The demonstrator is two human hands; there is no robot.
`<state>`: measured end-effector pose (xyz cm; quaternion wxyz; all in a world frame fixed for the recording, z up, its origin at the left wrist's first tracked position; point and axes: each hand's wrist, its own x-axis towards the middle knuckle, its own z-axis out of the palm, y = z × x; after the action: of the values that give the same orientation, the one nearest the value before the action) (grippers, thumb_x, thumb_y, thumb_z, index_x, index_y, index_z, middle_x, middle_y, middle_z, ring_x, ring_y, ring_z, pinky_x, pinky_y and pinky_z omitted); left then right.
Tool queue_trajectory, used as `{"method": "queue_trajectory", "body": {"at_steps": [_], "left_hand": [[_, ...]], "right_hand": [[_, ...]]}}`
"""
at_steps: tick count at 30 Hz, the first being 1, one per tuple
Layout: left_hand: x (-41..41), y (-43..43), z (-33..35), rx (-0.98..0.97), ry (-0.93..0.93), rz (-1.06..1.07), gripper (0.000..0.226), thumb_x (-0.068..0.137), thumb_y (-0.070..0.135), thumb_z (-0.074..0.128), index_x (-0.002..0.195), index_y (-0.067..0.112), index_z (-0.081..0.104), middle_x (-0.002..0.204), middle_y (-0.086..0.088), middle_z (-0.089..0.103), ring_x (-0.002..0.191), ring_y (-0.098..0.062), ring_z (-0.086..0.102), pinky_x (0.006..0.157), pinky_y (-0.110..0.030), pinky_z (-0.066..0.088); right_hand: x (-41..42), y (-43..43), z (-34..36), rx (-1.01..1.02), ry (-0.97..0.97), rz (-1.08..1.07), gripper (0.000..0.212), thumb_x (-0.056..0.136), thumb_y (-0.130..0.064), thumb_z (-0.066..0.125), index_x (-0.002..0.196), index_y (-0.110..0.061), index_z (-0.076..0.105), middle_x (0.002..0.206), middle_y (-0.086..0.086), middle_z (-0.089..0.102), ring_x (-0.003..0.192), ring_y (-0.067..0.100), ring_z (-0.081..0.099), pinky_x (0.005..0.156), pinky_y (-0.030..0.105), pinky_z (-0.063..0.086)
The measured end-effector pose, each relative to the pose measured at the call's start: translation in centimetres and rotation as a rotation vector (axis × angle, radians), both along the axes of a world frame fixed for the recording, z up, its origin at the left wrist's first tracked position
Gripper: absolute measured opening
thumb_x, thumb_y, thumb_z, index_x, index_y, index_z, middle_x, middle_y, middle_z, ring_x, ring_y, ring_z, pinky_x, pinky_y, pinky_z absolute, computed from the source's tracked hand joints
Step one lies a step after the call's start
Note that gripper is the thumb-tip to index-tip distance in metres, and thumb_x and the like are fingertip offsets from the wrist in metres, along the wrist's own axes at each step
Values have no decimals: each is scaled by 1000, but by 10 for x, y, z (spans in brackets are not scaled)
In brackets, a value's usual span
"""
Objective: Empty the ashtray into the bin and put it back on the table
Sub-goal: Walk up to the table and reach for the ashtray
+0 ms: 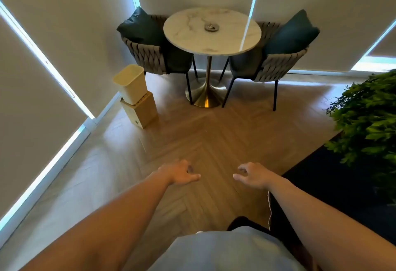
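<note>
floor: herringbone wood parquet (203,142) | walls: beige roller blinds (321,13), daylight in the gaps | far: two woven armchairs (147,56) with dark teal cushions (139,26) | right: green leafy plant (368,116), dark rug (332,185)

Dim room, soft blur, warped edges

A small round metal ashtray (211,27) sits flat near the middle of the round marble table (184,34) — its contents too small to make out. The cream bin (131,83), open-topped and slightly tilted, stands on a wooden box (142,110) left of the table.
</note>
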<state>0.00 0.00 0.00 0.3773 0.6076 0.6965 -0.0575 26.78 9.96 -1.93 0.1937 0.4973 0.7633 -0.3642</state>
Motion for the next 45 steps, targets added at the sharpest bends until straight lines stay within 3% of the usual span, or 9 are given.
{"method": "queue_trajectory", "body": {"at_steps": [14, 23, 34, 45], "left_hand": [[-22, 51, -26, -91, -49, 18, 64, 87, 68, 49, 127, 19, 59, 130, -5, 60, 115, -23, 56, 101, -43, 47], [-41, 162, -34, -143, -76, 79, 69, 88, 67, 50, 133, 16, 55, 134, -6, 60, 119, -23, 57, 103, -42, 46], [-41, 323, -28, -129, -68, 121, 57, 90, 63, 53, 123, 17, 62, 126, -6, 64, 110, -21, 60, 99, -42, 50], [-58, 413, -25, -129, -79, 98, 56, 90, 64, 51, 119, 18, 63, 124, -5, 63, 112, -22, 58, 99, -47, 48]], "right_hand": [[-25, 50, -16, -47, 0, -17, 72, 92, -60, 49, 147, -14, 39, 152, 5, 43, 138, 24, 41, 108, 39, 38], [-44, 161, -31, -94, 20, -48, 72, 91, -60, 49, 147, -16, 40, 152, 6, 43, 139, 24, 38, 111, 41, 36], [-45, 327, -32, -110, 34, -48, 73, 89, -63, 50, 146, -18, 42, 150, 7, 44, 138, 25, 40, 110, 43, 38], [-60, 415, -31, -146, 71, -78, 74, 87, -64, 50, 145, -18, 42, 149, 7, 45, 138, 24, 39, 111, 45, 38]]}}
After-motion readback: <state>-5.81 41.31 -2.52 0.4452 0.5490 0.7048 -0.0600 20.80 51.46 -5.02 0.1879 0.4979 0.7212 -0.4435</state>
